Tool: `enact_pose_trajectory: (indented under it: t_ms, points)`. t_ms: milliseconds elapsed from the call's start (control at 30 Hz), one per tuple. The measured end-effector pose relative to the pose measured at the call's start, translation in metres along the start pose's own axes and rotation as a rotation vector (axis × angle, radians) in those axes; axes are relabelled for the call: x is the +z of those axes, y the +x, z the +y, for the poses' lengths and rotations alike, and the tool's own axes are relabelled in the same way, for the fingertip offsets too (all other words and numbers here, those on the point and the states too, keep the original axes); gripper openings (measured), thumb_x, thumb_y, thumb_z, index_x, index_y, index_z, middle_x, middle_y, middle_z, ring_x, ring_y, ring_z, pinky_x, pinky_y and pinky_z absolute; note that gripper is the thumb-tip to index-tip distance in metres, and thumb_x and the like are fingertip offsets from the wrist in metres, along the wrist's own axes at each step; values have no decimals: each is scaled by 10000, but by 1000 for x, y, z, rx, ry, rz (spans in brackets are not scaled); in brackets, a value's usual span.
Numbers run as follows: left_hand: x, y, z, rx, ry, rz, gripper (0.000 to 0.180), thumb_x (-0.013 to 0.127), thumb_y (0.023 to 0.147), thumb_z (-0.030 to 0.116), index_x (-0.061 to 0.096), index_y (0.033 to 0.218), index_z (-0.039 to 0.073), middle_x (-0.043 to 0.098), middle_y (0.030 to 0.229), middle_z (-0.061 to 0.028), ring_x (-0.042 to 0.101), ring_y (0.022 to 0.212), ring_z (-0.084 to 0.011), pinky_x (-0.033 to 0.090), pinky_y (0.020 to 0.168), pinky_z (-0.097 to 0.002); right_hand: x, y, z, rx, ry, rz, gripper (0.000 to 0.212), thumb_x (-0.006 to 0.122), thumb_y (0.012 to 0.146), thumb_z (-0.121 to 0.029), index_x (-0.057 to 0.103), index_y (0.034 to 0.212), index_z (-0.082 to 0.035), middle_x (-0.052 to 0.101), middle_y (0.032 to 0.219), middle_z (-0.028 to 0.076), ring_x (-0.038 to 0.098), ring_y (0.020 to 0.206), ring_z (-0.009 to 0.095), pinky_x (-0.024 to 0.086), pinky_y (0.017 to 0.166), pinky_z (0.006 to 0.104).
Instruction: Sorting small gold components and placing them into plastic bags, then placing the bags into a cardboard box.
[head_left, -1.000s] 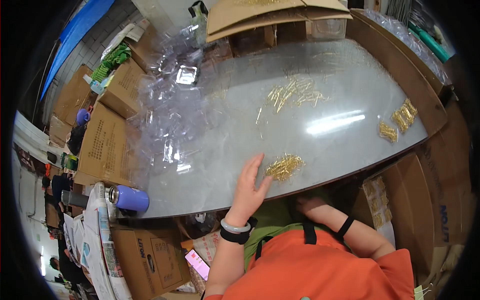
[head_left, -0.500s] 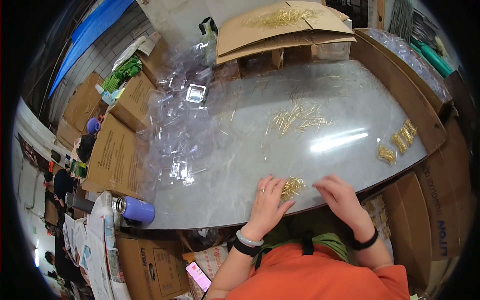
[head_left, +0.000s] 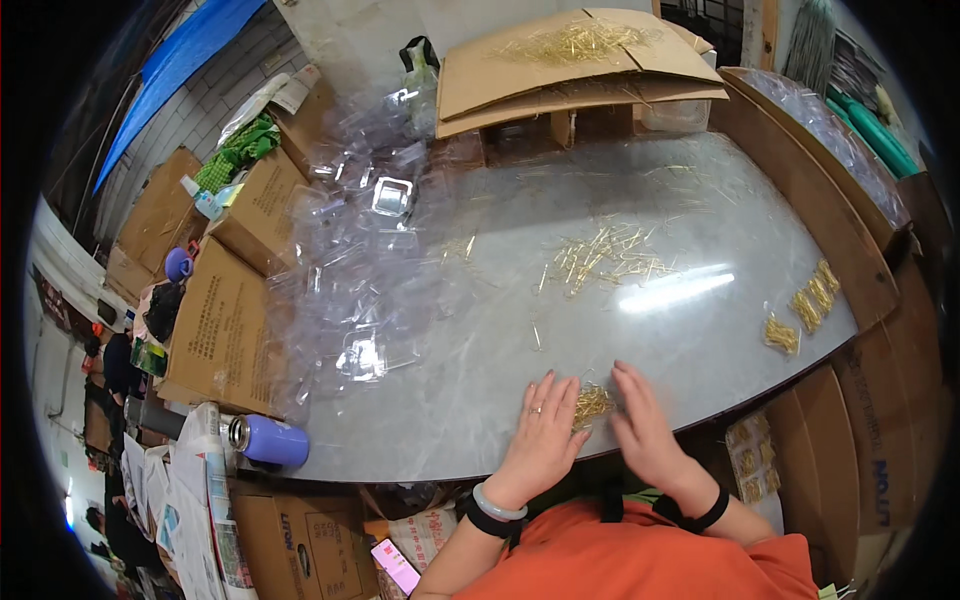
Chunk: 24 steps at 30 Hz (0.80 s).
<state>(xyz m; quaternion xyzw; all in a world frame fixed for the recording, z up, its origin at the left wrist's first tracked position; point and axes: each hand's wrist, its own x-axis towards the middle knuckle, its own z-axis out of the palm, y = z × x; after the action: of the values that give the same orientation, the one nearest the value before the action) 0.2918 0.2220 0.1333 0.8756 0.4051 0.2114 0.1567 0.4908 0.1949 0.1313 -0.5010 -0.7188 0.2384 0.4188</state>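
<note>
A small heap of thin gold-coloured wire pins lies on the grey tabletop near its front edge. My left hand rests flat along the heap's left side, fingers stretched out and touching it. On the other side my right hand is held with straight fingers, close to the heap's right edge. Neither hand grips anything. Farther up the table spreads a loose pile of gold pins. Several clear packs filled with gold pins stand in a row near the right edge.
Clear plastic boxes are heaped on the table's left. A purple bottle lies at the front left corner. Cardboard sheets bearing more pins form a raised cover at the back. A cardboard wall borders the right side.
My right hand has moved left, from apart to close beside the small heap, with its fingers straightened. My left hand stays at the heap's left side.
</note>
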Motion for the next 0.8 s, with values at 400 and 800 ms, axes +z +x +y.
enact_pose_trajectory:
  t_ms: [400, 800]
  points:
    - [18, -4, -3, -63, -50, 101, 707, 675, 838, 26, 361, 1454, -120, 408, 1473, -311, 412, 1375, -461, 333, 1195, -499, -6, 31, -6, -220, -211, -340, 663, 675, 902, -102, 374, 1467, 72, 455, 1485, 261, 392, 1415, 456, 367, 1162, 511]
    - [-22, -15, -5, -116, -140, 27, 744, 613, 893, 87, 282, 1538, -80, 293, 1582, -314, 336, 1449, -466, 305, 1204, -486, 7, 28, -9, -286, -346, -225, 429, 659, 867, -52, 587, 1282, 31, 590, 1324, 182, 537, 1277, 384, 445, 1090, 469]
